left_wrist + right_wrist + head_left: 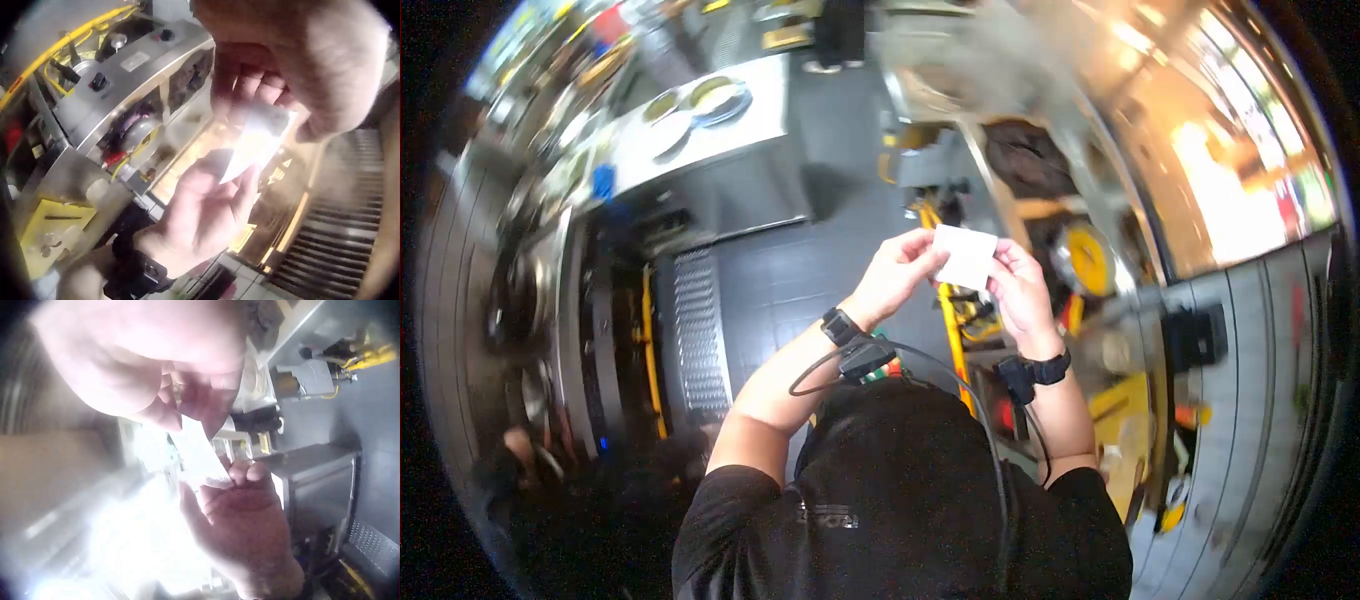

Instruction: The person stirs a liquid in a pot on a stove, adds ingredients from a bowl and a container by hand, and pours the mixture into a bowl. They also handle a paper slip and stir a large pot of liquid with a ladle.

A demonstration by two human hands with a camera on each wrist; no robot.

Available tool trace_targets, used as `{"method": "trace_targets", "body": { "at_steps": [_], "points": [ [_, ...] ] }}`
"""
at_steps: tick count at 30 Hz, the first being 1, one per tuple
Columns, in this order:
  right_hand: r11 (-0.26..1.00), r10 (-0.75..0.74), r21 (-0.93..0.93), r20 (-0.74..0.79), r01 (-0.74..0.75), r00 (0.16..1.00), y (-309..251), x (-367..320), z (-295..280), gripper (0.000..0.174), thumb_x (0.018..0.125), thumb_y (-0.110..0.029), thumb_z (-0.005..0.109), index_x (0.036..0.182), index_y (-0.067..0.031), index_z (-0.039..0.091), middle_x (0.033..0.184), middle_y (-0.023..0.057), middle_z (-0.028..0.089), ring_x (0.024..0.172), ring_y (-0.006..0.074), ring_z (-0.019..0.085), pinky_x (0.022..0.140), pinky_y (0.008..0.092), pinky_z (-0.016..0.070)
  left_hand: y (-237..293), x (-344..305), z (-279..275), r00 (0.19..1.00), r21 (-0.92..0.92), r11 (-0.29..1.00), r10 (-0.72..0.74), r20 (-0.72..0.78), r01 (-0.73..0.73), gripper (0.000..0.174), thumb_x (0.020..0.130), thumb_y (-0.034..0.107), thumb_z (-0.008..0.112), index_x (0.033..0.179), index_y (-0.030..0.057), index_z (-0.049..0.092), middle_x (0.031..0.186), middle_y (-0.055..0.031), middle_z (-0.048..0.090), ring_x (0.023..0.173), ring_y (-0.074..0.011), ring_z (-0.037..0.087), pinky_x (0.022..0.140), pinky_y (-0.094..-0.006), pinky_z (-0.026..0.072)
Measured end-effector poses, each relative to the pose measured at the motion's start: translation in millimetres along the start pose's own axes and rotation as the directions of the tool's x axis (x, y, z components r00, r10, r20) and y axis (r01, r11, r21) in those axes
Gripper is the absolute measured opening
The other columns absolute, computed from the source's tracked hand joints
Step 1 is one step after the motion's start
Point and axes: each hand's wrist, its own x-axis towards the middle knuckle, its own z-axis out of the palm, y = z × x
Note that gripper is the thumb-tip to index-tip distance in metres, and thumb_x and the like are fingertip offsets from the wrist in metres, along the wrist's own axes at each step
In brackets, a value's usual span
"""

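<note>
A small white slip of paper (966, 257) is stretched between both hands, out in front of the body. My left hand (897, 277) pinches its left edge between thumb and fingers. On the opposite edge, my right hand (1022, 292) pinches it the same way. The left wrist view has the slip (259, 140) glaring with light, the left hand (306, 59) close at the top and the right hand (209, 200) below. Seen from the right wrist, the paper (199, 453) hangs tilted between the right hand (144, 359) and the left hand (244, 528).
A steel table (745, 125) with bowls and plates stands ahead on the left. Along the right runs a cooking line with a yellow-filled pan (1087, 260) and yellow pipes (953, 340). A perforated metal panel (698, 320) lies left on the dark tiled floor (775, 290).
</note>
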Motion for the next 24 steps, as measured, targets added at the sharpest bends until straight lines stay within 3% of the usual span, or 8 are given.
{"method": "trace_targets", "body": {
  "at_steps": [1, 4, 8, 10, 14, 15, 18, 24],
  "points": [
    [0.997, 0.002, -0.079, 0.001, -0.002, 1.0, 12.8, 17.4, 28.1, 0.014, 0.095, -0.004, 0.061, 0.109, -0.0008, 0.063, 0.102, 0.0056, 0.068, 0.091, 0.0118, 0.065, 0.079, 0.0267, 0.0535, 8.8, -12.5, -19.9, 0.988, 0.066, 0.997, 0.045, -0.149, -0.036, 0.021, 0.096, 0.016, 0.064, 0.109, -0.0008, 0.067, 0.088, -0.0016, 0.068, 0.074, -0.007, 0.059, 0.064, -0.0227, 0.0489],
    [0.934, -0.007, -0.355, 0.084, 0.036, 0.996, 53.4, 61.1, 95.3, 0.015, 0.092, 0.003, 0.063, 0.107, 0.0003, 0.065, 0.095, 0.005, 0.069, 0.088, 0.0117, 0.066, 0.079, 0.0245, 0.0525, 30.5, -58.1, -82.3, 0.913, 0.347, 0.937, 0.173, -0.368, -0.038, 0.017, 0.096, 0.012, 0.062, 0.107, 0.0008, 0.07, 0.079, -0.0012, 0.065, 0.064, -0.0072, 0.057, 0.059, -0.0236, 0.0492],
    [0.98, 0.158, -0.161, 0.274, -0.117, 0.949, 94.2, 101.8, 195.1, 0.017, 0.093, -0.002, 0.064, 0.109, 0.0025, 0.063, 0.099, 0.0079, 0.068, 0.085, 0.0126, 0.066, 0.075, 0.0265, 0.0555, 39.4, -111.7, -152.0, 0.779, 0.194, 0.972, 0.223, -0.586, -0.132, 0.018, 0.095, 0.009, 0.062, 0.108, -0.0003, 0.071, 0.08, -0.0023, 0.066, 0.067, -0.0077, 0.059, 0.059, -0.0238, 0.0502],
    [0.949, 0.302, -0.216, 0.399, -0.232, 0.866, 110.8, 114.9, 239.4, 0.017, 0.092, -0.003, 0.063, 0.11, 0.0008, 0.062, 0.097, 0.0061, 0.067, 0.081, 0.0098, 0.064, 0.072, 0.0234, 0.0543, 47.3, -139.6, -182.9, 0.604, 0.197, 0.973, 0.231, -0.763, -0.123, 0.019, 0.097, 0.01, 0.06, 0.108, -0.0004, 0.071, 0.08, -0.0013, 0.066, 0.068, -0.0067, 0.059, 0.06, -0.0237, 0.0502],
    [0.923, 0.365, -0.326, 0.575, -0.204, 0.732, 158.3, 156.0, 305.4, 0.014, 0.093, -0.005, 0.064, 0.106, 0.0009, 0.063, 0.091, 0.0055, 0.066, 0.077, 0.0097, 0.064, 0.065, 0.0231, 0.0547, 41.6, -182.1, -230.6, 0.453, 0.191, 0.975, 0.22, -0.864, -0.11, 0.03, 0.098, 0.013, 0.061, 0.125, 0.0015, 0.064, 0.087, -0.0027, 0.066, 0.071, -0.0085, 0.06, 0.065, -0.0245, 0.052],
    [0.91, 0.396, -0.353, 0.58, -0.218, 0.712, 169.3, 169.8, 325.7, 0.013, 0.093, -0.006, 0.064, 0.105, 0.0008, 0.063, 0.088, 0.0051, 0.066, 0.075, 0.0097, 0.064, 0.063, 0.023, 0.0539, 33.9, -190.4, -243.7, 0.36, 0.141, 0.976, 0.193, -0.913, -0.165, 0.04, 0.098, 0.015, 0.061, 0.136, 0.0024, 0.055, 0.095, -0.0053, 0.066, 0.077, -0.0115, 0.063, 0.068, -0.0262, 0.0534],
    [0.883, 0.44, -0.428, 0.612, -0.193, 0.656, 207.6, 223.9, 384.1, 0.013, 0.094, -0.007, 0.063, 0.105, 0.0003, 0.063, 0.081, 0.0046, 0.065, 0.068, 0.0099, 0.063, 0.056, 0.0224, 0.0511, 20.8, -237.8, -266.6, 0.13, 0.068, 0.993, 0.081, -0.988, -0.1, 0.046, 0.098, 0.017, 0.061, 0.141, 0.0029, 0.05, 0.101, -0.0078, 0.066, 0.082, -0.0147, 0.065, 0.069, -0.0269, 0.0541],
    [0.9, 0.427, -0.318, 0.51, -0.297, 0.747, 292.5, 383.4, 528.3, 0.016, 0.097, -0.007, 0.053, 0.106, 0.0029, 0.061, 0.079, 0.0091, 0.064, 0.065, 0.0151, 0.062, 0.056, 0.0268, 0.0541, -108.8, -368.6, -273.8, -0.37, -0.229, 0.967, -0.171, -0.913, 0.116, 0.039, 0.097, 0.02, 0.062, 0.128, -0.0017, 0.058, 0.096, -0.0099, 0.067, 0.074, -0.0186, 0.067, 0.064, -0.0309, 0.0554]
  ]
}}
